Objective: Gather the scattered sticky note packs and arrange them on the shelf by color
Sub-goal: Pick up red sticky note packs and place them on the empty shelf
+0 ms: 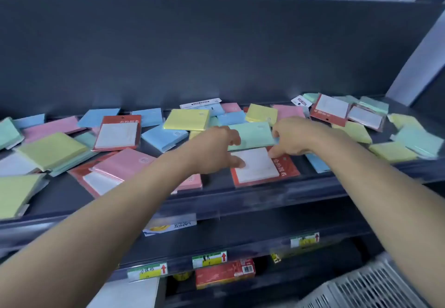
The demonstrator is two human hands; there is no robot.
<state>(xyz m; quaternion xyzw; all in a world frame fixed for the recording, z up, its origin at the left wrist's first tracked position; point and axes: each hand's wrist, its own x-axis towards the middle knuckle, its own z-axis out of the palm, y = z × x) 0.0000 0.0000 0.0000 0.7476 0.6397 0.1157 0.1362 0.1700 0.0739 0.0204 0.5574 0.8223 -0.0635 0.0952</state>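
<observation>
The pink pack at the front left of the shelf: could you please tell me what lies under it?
Under the pink pack lies a red-carded white pack; only its near corner shows, the rest is covered.

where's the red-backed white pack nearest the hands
Head view: the red-backed white pack lies right of centre at the shelf front, before the mint green pack, between left hand and right hand.

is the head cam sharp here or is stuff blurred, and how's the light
Head view: dim, bluish light. The left hand and right hand are softly motion-blurred. The mint green sticky note packs at far right smear most. The front edge of the dark shelf bows from wide-angle distortion. There is a faint sheen on the pink wrapped pack.
</observation>
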